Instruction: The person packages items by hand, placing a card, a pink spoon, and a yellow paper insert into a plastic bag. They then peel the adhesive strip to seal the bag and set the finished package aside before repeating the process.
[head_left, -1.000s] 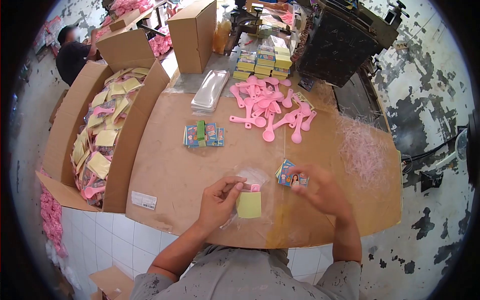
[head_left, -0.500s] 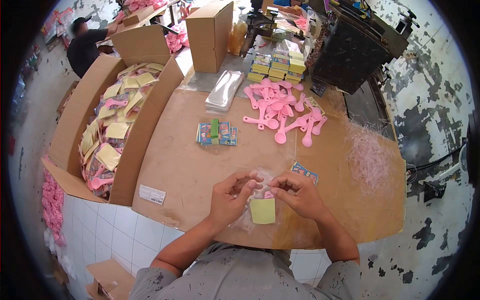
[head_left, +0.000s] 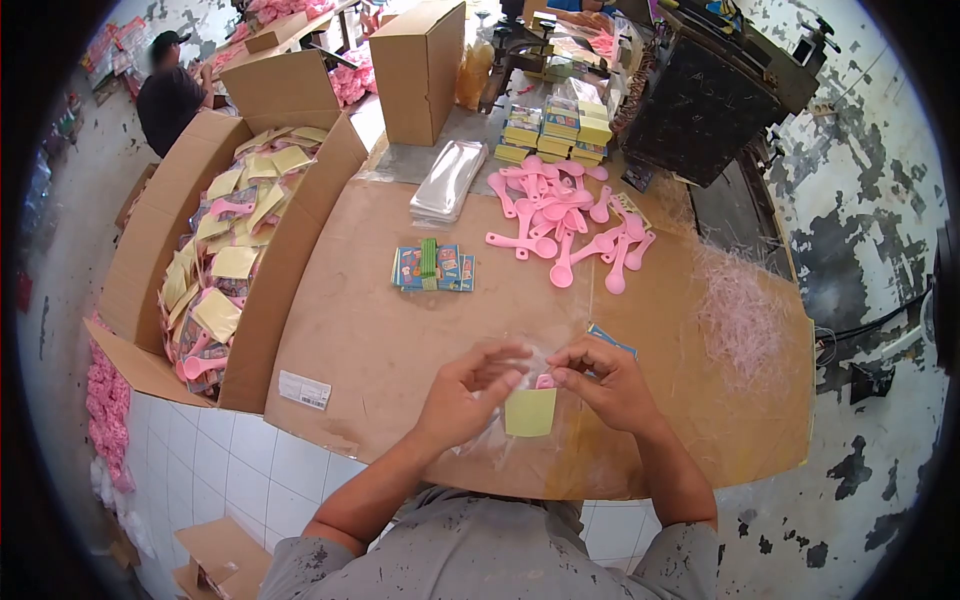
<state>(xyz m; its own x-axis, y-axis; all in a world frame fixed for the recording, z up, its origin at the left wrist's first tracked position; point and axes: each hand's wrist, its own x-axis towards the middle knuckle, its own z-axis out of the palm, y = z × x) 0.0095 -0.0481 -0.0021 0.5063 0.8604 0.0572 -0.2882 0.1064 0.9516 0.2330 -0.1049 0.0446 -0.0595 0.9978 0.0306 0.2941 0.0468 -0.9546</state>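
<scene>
A clear plastic bag lies at the front of the cardboard-covered table, with a yellow paper square in it. The pink end of a spoon shows just above the yellow square. My right hand pinches at the bag's upper edge beside the spoon end. On the other side my left hand is loosely curved, thumb and fingers apart, slightly blurred. Behind my right hand a blue printed card is partly hidden.
A pink spoon pile and stacked cards lie farther back. Left of them are clear bags and a banded card bundle. An open carton holds filled packets. Shredded plastic lies right. Another person is behind.
The bag with the yellow square has shifted slightly up and right. My right hand has moved a little right and covers more of the blue card. The person behind has shifted posture.
</scene>
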